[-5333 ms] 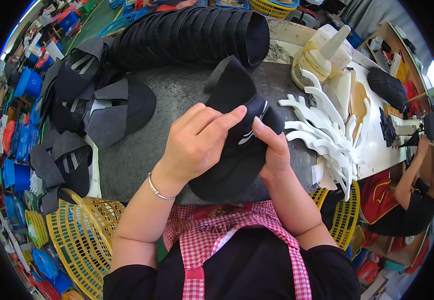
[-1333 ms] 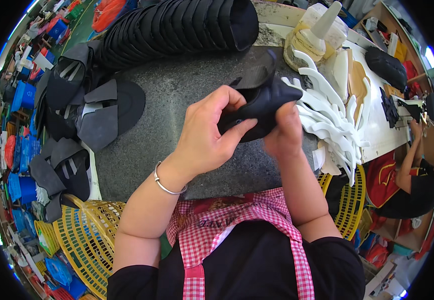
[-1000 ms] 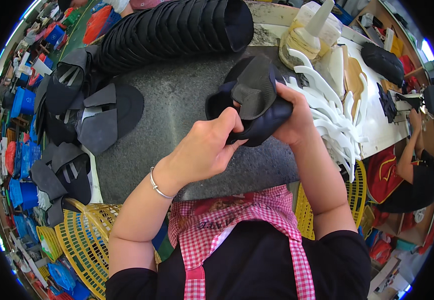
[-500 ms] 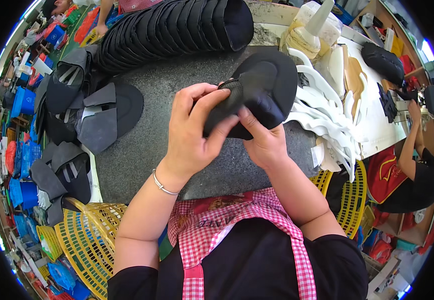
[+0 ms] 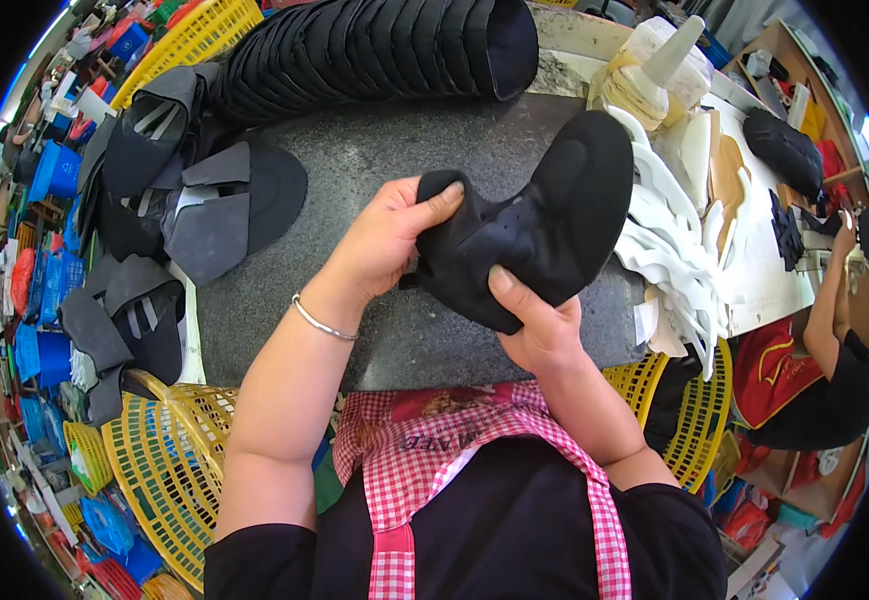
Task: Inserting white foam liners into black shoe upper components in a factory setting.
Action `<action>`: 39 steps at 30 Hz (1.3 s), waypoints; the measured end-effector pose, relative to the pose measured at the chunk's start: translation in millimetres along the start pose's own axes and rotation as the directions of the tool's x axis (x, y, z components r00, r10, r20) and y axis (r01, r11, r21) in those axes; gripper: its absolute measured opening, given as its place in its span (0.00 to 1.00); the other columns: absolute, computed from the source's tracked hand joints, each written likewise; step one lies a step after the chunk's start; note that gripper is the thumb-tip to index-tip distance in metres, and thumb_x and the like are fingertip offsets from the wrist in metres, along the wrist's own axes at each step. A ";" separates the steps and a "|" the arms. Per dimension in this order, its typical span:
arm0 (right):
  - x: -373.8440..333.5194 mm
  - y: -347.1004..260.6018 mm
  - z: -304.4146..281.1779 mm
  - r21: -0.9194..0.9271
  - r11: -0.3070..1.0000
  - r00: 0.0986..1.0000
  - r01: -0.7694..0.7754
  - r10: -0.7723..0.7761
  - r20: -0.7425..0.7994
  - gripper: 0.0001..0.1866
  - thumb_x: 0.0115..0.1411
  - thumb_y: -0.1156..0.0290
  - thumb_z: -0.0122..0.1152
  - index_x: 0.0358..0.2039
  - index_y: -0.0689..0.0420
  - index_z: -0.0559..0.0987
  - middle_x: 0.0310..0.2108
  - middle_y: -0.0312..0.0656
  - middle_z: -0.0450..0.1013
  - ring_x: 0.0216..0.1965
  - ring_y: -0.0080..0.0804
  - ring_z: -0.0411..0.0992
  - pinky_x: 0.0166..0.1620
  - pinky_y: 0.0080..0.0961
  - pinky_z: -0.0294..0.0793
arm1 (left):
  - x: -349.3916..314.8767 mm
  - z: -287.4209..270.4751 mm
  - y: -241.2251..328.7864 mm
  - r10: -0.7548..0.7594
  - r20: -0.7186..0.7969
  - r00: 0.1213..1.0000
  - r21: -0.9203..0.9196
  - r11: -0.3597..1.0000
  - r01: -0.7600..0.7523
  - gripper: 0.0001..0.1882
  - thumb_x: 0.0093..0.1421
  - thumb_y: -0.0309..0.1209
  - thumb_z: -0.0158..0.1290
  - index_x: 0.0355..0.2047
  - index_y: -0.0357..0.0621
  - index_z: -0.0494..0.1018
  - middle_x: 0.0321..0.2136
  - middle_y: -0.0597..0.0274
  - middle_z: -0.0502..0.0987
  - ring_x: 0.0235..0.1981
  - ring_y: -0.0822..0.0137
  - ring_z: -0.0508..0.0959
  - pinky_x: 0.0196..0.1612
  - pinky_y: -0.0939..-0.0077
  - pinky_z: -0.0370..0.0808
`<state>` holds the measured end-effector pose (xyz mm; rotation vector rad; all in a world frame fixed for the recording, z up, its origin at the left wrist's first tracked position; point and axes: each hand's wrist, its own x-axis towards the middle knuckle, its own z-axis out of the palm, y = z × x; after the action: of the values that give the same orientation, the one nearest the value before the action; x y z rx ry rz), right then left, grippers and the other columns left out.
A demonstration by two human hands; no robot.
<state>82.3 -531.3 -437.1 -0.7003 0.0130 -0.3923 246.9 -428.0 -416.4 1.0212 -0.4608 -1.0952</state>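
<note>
Right hand [image 5: 544, 332] lower, closed on black piece [image 5: 519, 240]

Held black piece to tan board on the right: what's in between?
Head view: a heap of white wavy strips and, toward the top, a white slab, between black piece and tan board.

Black cap-like piece [image 5: 514, 240]: matte, soft-bodied, one end broad, rounded and brim-like. It is held in both hands. One edge is pinched and bunched under the thumb of the left hand [image 5: 389, 235]; the lower margin is gripped under the thumb of the right hand [image 5: 544, 330]. The body buckles and creases between them. The brim-like end is smooth, tilted, and extends beyond the right hand. Underside hidden.
</note>
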 end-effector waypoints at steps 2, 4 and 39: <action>-0.6 -3.8 1.5 -0.029 0.999 1.000 -0.023 0.023 0.002 0.21 0.64 0.82 0.55 0.59 0.62 0.70 0.55 0.42 0.72 0.57 0.32 0.70 0.61 0.33 0.70 | -0.8 -3.2 -8.0 0.021 -0.012 1.000 0.057 0.998 -0.020 0.11 0.71 0.35 0.49 0.38 0.40 0.76 0.34 0.67 0.81 0.32 0.78 0.80 0.35 0.84 0.77; -3.4 -11.1 4.2 -0.067 0.995 0.996 -0.076 0.073 -0.042 0.21 0.64 0.81 0.56 0.58 0.62 0.70 0.55 0.43 0.72 0.57 0.33 0.71 0.61 0.34 0.70 | -3.3 6.4 -6.6 0.022 -0.045 0.999 0.107 0.994 -0.017 0.12 0.71 0.36 0.49 0.39 0.40 0.77 0.35 0.66 0.82 0.33 0.78 0.80 0.37 0.83 0.77; 21.4 -37.9 13.5 0.246 0.969 0.981 -0.016 0.063 -0.184 0.20 0.65 0.79 0.53 0.58 0.62 0.69 0.53 0.46 0.72 0.56 0.40 0.72 0.61 0.42 0.71 | -17.4 40.4 -8.9 0.826 0.354 0.438 0.794 -0.017 -0.608 0.13 0.51 0.17 0.62 0.38 0.40 0.78 0.34 0.56 0.79 0.34 0.58 0.81 0.38 0.70 0.79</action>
<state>90.9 -556.9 -400.3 -0.4171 0.1578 -0.4132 204.8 -431.4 -401.5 1.4546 -1.2930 0.4241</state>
